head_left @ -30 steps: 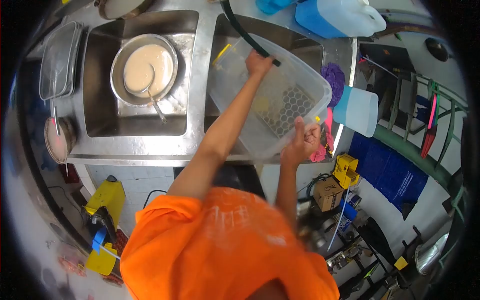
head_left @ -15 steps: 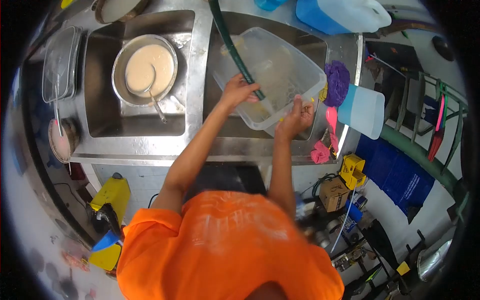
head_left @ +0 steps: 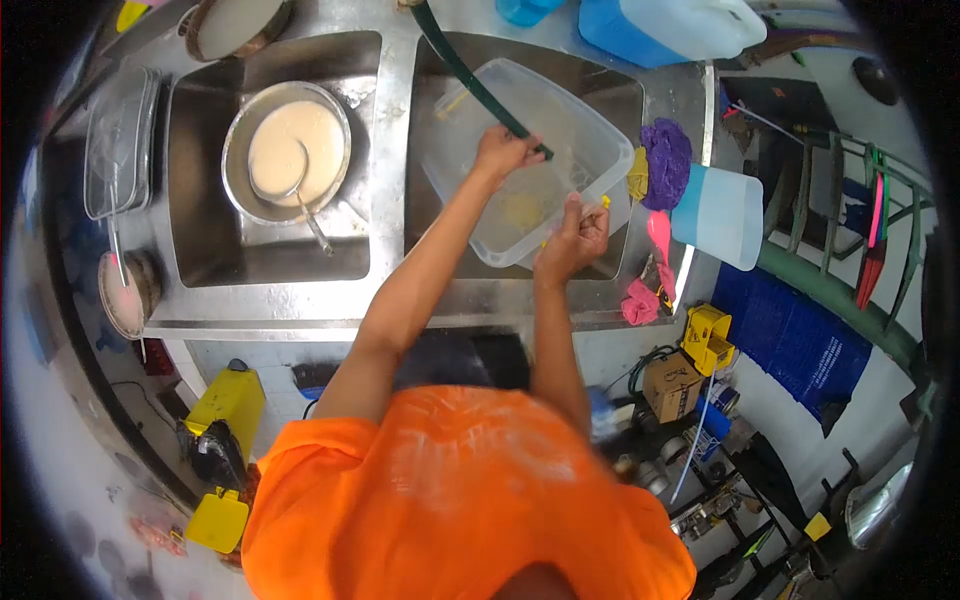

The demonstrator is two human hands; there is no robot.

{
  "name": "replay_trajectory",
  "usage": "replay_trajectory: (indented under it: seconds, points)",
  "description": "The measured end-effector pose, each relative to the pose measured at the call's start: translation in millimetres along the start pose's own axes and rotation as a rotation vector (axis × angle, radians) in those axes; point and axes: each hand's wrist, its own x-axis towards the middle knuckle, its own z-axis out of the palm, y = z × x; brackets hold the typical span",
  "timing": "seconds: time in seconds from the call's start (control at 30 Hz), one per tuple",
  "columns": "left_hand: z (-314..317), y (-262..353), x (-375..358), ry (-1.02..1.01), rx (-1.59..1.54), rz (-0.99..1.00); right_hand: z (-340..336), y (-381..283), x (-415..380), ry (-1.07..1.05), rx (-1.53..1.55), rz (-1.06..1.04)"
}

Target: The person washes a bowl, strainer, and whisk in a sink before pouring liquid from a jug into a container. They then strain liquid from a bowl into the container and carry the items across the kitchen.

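Observation:
My left hand (head_left: 505, 152) is closed around a dark green hose (head_left: 465, 78) near its end, which points down into a clear plastic tub (head_left: 490, 250). The tub lies at an angle in the right sink basin (head_left: 425, 215). At the tub's near right rim, my right hand (head_left: 575, 238) grips the edge with fingers curled. Small yellow bits show beside these fingers. Cloudy water and a yellowish patch show through the tub.
In the left basin (head_left: 190, 240) stands a metal bowl (head_left: 232, 165) of pale beige liquid with a ladle (head_left: 315, 232). A purple cloth (head_left: 667, 165), pink gloves (head_left: 642, 302) and a light-blue container (head_left: 718, 217) line the right edge. A blue-filled jug (head_left: 650, 30) stands behind.
My left hand has moved the hose end up and to the right over the tub. My right hand keeps its grip at the rim, slightly further left with the tub.

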Motion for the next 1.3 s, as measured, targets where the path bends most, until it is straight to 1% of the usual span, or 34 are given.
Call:
replay_trajectory:
  seconds: [0.03,0.1,0.13,0.2,0.23,0.3,0.33,0.4,0.43,0.5,0.53,0.6,0.73,0.83,0.9,0.93,1.0,1.03,1.1,1.13,1.2,1.27,1.3]
  points:
    - [8,-9,21,0.088,-0.083,0.076,-2,-3,-3,-0.003,0.0,-0.002]
    - [18,-13,64,0.291,-0.184,0.119,-8,-9,-7,-0.042,-0.011,-0.055]
    - [16,-13,85,0.289,-0.188,0.122,-10,-15,-9,-0.044,-0.011,-0.06]
    - [9,-22,118,0.496,-0.058,0.317,-15,-29,-13,-0.031,-0.033,-0.07]
    - [2,-28,130,0.492,-0.06,0.313,-19,-33,-13,-0.027,-0.037,-0.073]
    - [-11,-36,145,0.535,-0.218,0.505,-24,-38,-13,-0.021,-0.086,-0.062]
    - [-8,-35,145,0.529,-0.212,0.505,-23,-38,-10,-0.014,-0.082,-0.062]
    - [-3,-28,132,0.459,-0.313,0.403,-21,-35,-5,-0.032,-0.097,-0.086]
    - [5,-24,122,0.466,-0.306,0.396,-19,-33,-3,-0.031,-0.1,-0.074]
    - [34,-15,103,0.401,-0.284,0.293,-10,-27,6,-0.01,-0.082,-0.061]
    - [41,-15,93,0.41,-0.283,0.289,-9,-24,9,-0.014,-0.086,-0.054]
    - [50,-13,80,0.347,-0.339,0.239,-7,-21,19,0.012,-0.09,-0.035]
    - [50,-9,81,0.334,-0.388,0.238,-6,-19,24,-0.011,-0.094,-0.003]
    - [53,-3,88,0.351,-0.436,0.295,-8,-11,25,-0.037,-0.11,-0.002]
    - [57,-3,83,0.375,-0.353,0.234,-6,-9,26,-0.01,-0.092,0.008]
    - [56,-3,77,0.378,-0.355,0.239,-4,-7,27,-0.016,-0.089,0.007]
    - [58,-6,58,0.193,-0.353,0.163,-2,-5,29,-0.024,-0.033,-0.016]
    - [58,-6,50,0.193,-0.353,0.163,0,-6,28,-0.024,-0.033,-0.016]
    - [51,0,38,0.138,-0.306,0.08,6,-6,23,-0.038,-0.114,0.037]
    - [45,-3,41,0.141,-0.304,0.081,8,-7,20,-0.04,-0.113,0.04]
    - [21,-21,65,0.277,-0.096,0.186,11,-10,12,-0.079,-0.119,0.01]
    - [-22,-50,111,0.592,0.252,0.359,5,-6,7,-0.099,-0.108,0.003]
    - [-32,-44,109,0.592,0.246,0.362,3,-5,5,-0.112,-0.097,-0.004]
